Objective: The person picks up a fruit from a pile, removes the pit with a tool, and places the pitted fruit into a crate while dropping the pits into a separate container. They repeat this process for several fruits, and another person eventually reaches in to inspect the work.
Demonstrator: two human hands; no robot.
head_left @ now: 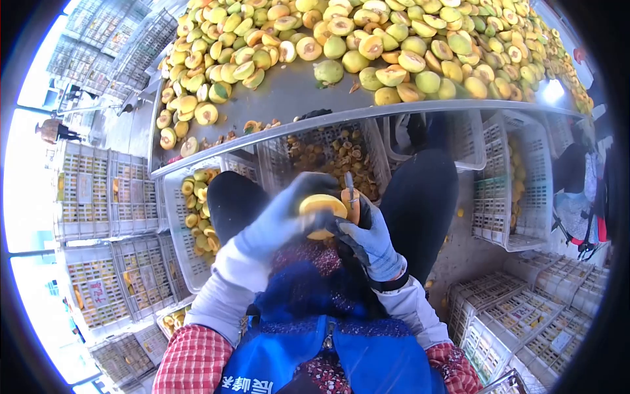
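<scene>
Both gloved hands meet over the lap, just below the edge of the steel bench (pixel 289 98). The left hand (pixel 279 220), in a pale blue-grey glove, has its grip wrapped round a yellow-orange halved fruit (pixel 321 209), cut face turned up towards the camera. The right hand (pixel 371 240), gloved the same way, is closed on a small knife or pitting tool with an orange handle (pixel 351 197), its tip standing just beside the fruit.

Here's the risk, as I judge it: that blade sits right against the left fingers, and the fruit looks wet and slick, so a slip would send the tip into the glove. The fruit is held over the gap between the knees, too; loosen the hold and it would likely drop past the white slatted plastic crate (pixel 328 154) holding brownish pits and scraps, down to the floor.

The fruit itself: round, firm-looking, pale yellow flesh with a deeper orange rim, partly hidden by the left thumb. Whether the stone is in or out I cannot tell.

Up on the bench lies a great heap of yellow-green fruit (pixel 394 46), many already halved. Another white crate with yellow halves (pixel 197 210) sits by the left knee.
</scene>
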